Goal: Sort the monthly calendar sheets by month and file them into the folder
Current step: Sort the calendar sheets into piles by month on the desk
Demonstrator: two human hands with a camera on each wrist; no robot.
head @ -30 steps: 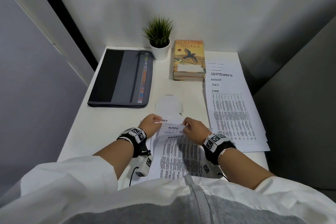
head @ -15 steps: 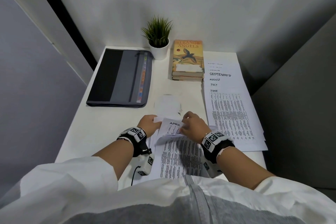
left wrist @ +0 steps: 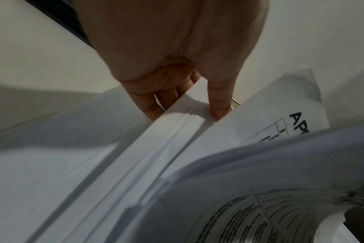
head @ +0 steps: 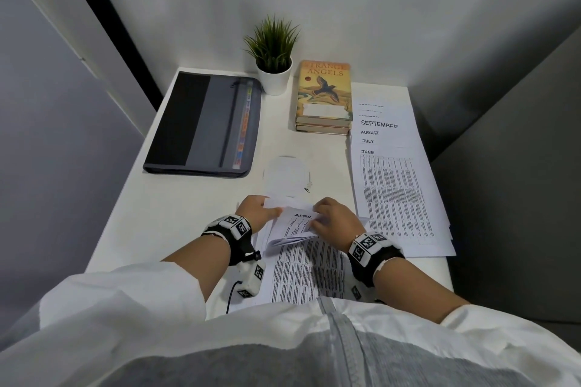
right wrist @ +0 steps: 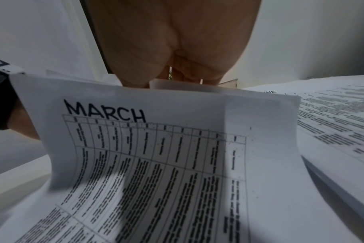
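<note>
The sorting step is in hand: on the white counter [head: 188,198] the left hand [head: 256,209] pinches the far edge of the near stack of white printed calendar sheets [head: 301,273] — thumb on top, fingers [left wrist: 154,106] beneath. The right hand [head: 334,218] grips the curled March sheet [right wrist: 156,148], baring the April sheet [head: 298,223]. Next, probably, ordering them — the closed grey zip folder [head: 204,126] lies well apart.

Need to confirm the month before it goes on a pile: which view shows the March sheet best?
Right wrist: the March sheet fills the frame, heading readable. In the head view its heading is hidden under the lifted April sheet. The left wrist shows only blurred print.
</note>
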